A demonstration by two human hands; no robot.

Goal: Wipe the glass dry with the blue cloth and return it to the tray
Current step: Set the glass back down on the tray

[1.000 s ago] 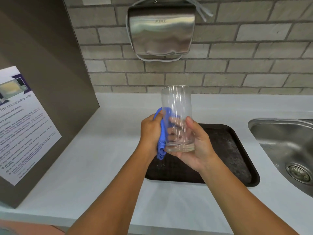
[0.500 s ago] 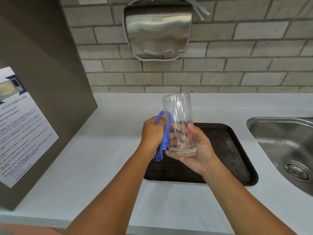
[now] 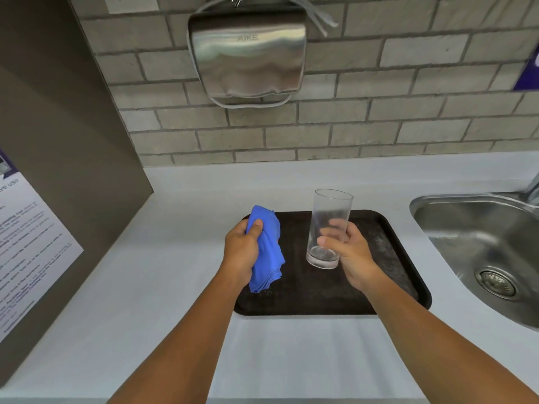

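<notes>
A tall clear glass point(image 3: 329, 225) stands upright, slightly tilted, over the middle of the dark brown tray point(image 3: 306, 298); whether its base touches the tray I cannot tell. My right hand point(image 3: 350, 252) is wrapped around its lower half. My left hand point(image 3: 243, 249) grips the bunched blue cloth point(image 3: 267, 252) over the tray's left edge, apart from the glass. The cloth hangs down from my fist.
The tray lies on a pale countertop point(image 3: 175, 287). A steel sink point(image 3: 481, 258) is to the right. A brown cabinet side with a printed notice point(image 3: 26, 243) stands at the left. A steel hand dryer point(image 3: 248, 53) hangs on the brick wall.
My hands have separated: the cloth came off the glass and moved left. The glass went down and right toward the tray.
</notes>
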